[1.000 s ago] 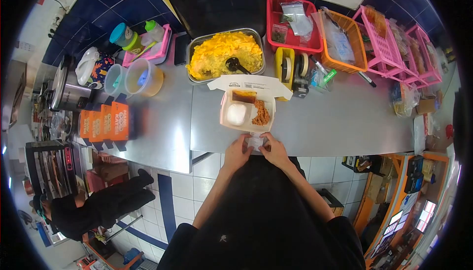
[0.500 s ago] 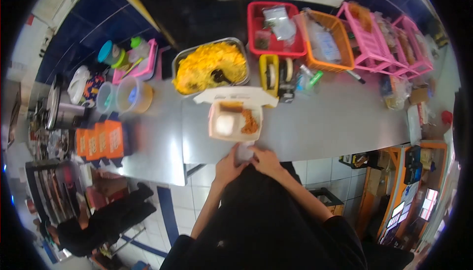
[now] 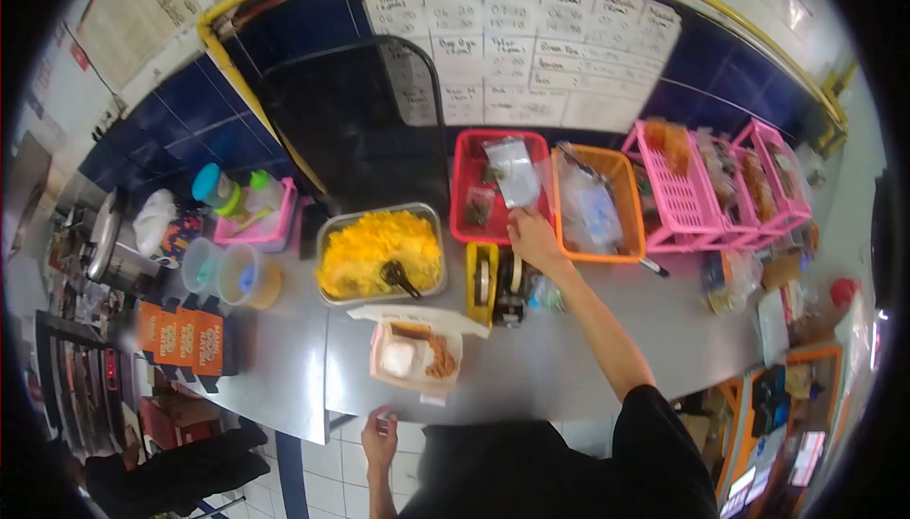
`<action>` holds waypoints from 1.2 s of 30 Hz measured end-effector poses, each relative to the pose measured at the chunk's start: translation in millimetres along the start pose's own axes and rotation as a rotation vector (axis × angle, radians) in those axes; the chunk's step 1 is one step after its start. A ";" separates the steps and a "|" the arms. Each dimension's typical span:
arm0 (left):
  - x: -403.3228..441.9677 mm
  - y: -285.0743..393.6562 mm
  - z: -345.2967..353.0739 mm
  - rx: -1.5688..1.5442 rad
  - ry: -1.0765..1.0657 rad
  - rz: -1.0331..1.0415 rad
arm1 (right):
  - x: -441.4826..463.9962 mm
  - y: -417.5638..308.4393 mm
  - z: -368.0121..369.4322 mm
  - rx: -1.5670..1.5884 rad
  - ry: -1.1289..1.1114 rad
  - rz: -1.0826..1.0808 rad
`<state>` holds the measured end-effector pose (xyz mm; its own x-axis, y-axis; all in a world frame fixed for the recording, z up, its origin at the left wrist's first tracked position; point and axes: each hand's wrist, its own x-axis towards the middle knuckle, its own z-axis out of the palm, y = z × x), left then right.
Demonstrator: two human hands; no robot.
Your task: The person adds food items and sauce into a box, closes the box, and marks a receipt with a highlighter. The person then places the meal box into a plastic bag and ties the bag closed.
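Meal box (image 3: 417, 383) sits released beyond the half-curled, empty-looking left grip (image 3: 379, 436). Work has shifted to the red basket (image 3: 460, 192) at the bent right grip (image 3: 538, 242), hold unclear.

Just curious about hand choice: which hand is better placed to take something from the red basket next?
Probably the right hand: it is at the near rim of the red basket, close to the silvery packet. The left hand is farther off, by the front edge of the counter.

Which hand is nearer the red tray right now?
Right. The right hand is at the near right corner of the red tray, over its rim; the left hand is farther off, by the front edge of the table, near the open food box.
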<state>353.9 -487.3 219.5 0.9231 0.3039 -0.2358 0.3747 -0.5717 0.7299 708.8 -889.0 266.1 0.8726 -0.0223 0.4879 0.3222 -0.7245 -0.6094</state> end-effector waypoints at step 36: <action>186.0 79.6 -82.2 -0.184 0.030 0.508 | -153.8 -243.2 83.0 0.024 -0.209 0.043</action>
<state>548.3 -413.6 286.5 0.9801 0.0470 0.1926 -0.1422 -0.5102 0.8482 526.8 -652.3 287.4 0.9421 0.0924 0.3223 0.2895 -0.7092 -0.6429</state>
